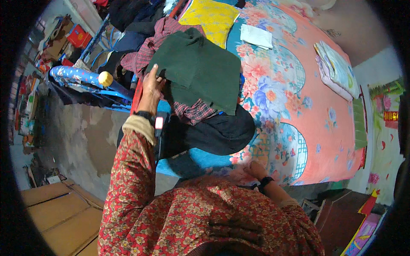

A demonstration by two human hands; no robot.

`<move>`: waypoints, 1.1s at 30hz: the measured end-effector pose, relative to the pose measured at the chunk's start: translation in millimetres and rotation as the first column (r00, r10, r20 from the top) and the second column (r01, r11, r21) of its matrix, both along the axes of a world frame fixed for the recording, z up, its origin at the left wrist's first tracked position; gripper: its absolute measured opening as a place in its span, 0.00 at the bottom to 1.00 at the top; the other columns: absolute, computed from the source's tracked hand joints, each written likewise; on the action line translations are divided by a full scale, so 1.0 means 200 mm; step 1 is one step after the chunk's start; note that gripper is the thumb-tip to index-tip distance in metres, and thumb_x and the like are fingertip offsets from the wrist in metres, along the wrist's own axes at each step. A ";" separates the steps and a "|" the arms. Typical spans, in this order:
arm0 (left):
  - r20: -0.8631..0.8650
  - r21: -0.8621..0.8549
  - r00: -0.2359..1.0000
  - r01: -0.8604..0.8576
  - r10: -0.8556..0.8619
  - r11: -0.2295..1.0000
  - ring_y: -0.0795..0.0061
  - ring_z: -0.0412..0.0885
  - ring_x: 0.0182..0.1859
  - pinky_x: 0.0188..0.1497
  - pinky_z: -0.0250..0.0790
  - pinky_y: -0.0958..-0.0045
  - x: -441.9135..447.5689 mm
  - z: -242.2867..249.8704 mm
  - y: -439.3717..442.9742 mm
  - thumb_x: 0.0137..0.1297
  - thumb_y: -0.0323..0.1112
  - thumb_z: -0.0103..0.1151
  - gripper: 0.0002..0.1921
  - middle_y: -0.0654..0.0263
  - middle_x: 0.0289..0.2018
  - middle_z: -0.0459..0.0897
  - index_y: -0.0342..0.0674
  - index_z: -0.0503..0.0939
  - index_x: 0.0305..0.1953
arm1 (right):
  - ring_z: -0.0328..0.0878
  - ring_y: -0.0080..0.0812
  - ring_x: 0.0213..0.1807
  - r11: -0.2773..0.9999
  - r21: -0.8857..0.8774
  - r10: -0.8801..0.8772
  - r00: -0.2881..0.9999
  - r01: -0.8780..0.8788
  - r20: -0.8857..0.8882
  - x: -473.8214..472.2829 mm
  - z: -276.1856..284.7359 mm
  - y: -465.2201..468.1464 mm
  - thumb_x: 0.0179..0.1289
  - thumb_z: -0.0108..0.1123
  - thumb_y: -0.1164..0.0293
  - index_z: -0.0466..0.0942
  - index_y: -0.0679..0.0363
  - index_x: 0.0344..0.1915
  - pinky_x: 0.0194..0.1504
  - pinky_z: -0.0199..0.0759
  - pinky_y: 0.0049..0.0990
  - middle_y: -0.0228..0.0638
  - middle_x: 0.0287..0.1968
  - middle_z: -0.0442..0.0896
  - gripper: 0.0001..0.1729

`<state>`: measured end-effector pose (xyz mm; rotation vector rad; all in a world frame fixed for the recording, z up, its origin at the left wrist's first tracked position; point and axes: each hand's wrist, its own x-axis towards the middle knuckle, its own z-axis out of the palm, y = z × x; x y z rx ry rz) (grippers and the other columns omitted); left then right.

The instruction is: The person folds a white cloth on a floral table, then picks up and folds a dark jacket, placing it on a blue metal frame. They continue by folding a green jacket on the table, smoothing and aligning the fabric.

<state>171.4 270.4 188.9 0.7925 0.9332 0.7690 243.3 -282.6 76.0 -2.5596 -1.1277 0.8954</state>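
My left hand (153,84) is at the left edge of a dark green cloth garment (201,70), one finger stretched along it and the others bent. Whether it grips the fabric is unclear. The garment lies fairly flat over a heap of clothes. Red plaid cloth (195,112) pokes out from beneath its near side, and a black garment (221,132) lies closer to me. My right hand (255,169) is low, by the near edge of the flowered bedspread (272,92). Its fingers are blurred, so I cannot see whether they hold anything.
A yellow patterned pillow (208,20) and a folded white cloth (256,36) lie farther back. Folded bedding (336,70) sits at the right. A blue metal bed rail with a pale knob (105,78) stands to the left; cardboard (61,214) lies at lower left.
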 end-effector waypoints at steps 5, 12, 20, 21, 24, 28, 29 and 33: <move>0.077 -0.121 0.995 0.071 -0.062 0.990 0.58 0.79 0.39 0.40 0.74 0.58 0.28 0.16 -0.01 0.58 0.37 0.62 0.21 0.56 0.42 0.78 0.33 0.71 0.49 | 0.77 0.53 0.36 0.999 -0.017 -0.048 0.993 0.046 -0.110 0.03 -0.03 -0.04 0.55 0.58 0.48 0.78 0.67 0.28 0.39 0.69 0.46 0.54 0.31 0.79 0.28; -0.595 0.577 0.788 0.557 0.160 -0.597 0.55 0.78 0.31 0.32 0.70 0.54 0.82 0.55 -1.08 0.52 0.39 0.56 0.09 0.57 0.25 0.79 0.41 0.79 0.24 | 0.76 0.53 0.34 0.995 0.084 0.074 0.979 -0.058 -0.192 0.13 -0.19 -0.11 0.59 0.52 0.53 0.77 0.66 0.25 0.38 0.68 0.45 0.54 0.29 0.78 0.25; -0.878 0.379 -0.037 0.554 -0.477 -0.741 0.60 0.81 0.34 0.39 0.71 0.57 0.63 -0.33 -2.28 0.53 0.33 0.55 0.11 0.59 0.31 0.83 0.47 0.81 0.40 | 0.71 0.27 0.51 0.994 0.073 -0.003 0.679 0.084 -0.734 0.29 -0.12 -0.52 0.67 0.53 0.56 0.72 0.61 0.52 0.52 0.65 0.29 0.36 0.48 0.75 0.22; -0.885 0.319 -0.093 0.592 -0.456 -0.740 0.63 0.81 0.33 0.40 0.71 0.57 0.58 -0.43 -2.29 0.55 0.33 0.54 0.12 0.61 0.31 0.83 0.48 0.81 0.42 | 0.72 0.28 0.51 0.985 0.161 0.158 0.743 -0.069 -0.650 0.34 -0.08 -0.57 0.67 0.53 0.58 0.73 0.61 0.52 0.53 0.66 0.28 0.34 0.48 0.76 0.21; -0.869 0.347 -0.029 0.675 -0.494 -0.651 0.54 0.80 0.42 0.46 0.71 0.57 0.41 -0.52 -2.13 0.56 0.36 0.54 0.17 0.58 0.36 0.83 0.45 0.79 0.48 | 0.75 0.28 0.46 0.986 0.162 0.089 0.676 0.046 -0.731 0.40 0.10 -0.76 0.67 0.55 0.61 0.74 0.63 0.47 0.47 0.70 0.28 0.34 0.45 0.77 0.17; -0.763 0.182 0.077 0.978 -0.642 -0.100 0.53 0.80 0.41 0.43 0.72 0.62 0.36 -0.38 -2.09 0.59 0.39 0.57 0.14 0.57 0.38 0.82 0.42 0.77 0.46 | 0.76 0.29 0.42 0.883 0.146 -0.189 0.622 0.446 -0.760 0.61 0.28 -0.83 0.66 0.55 0.63 0.72 0.64 0.47 0.46 0.72 0.30 0.36 0.42 0.76 0.17; -0.816 0.191 0.165 0.982 -0.553 0.010 0.54 0.80 0.41 0.43 0.72 0.62 0.36 -0.33 -2.10 0.59 0.39 0.57 0.14 0.57 0.38 0.82 0.42 0.77 0.45 | 0.75 0.28 0.41 0.813 0.101 -0.331 0.597 0.574 -0.731 0.67 0.32 -0.83 0.65 0.56 0.62 0.72 0.64 0.47 0.47 0.72 0.32 0.36 0.41 0.76 0.18; -0.786 0.606 0.592 0.795 -0.178 -0.031 0.51 0.75 0.50 0.48 0.68 0.60 0.41 -0.20 -2.08 0.53 0.35 0.62 0.20 0.53 0.50 0.76 0.39 0.75 0.48 | 0.71 0.39 0.53 0.736 0.477 -0.351 0.874 0.479 -0.336 0.87 0.39 -0.67 0.57 0.63 0.64 0.66 0.63 0.57 0.55 0.66 0.37 0.46 0.52 0.72 0.30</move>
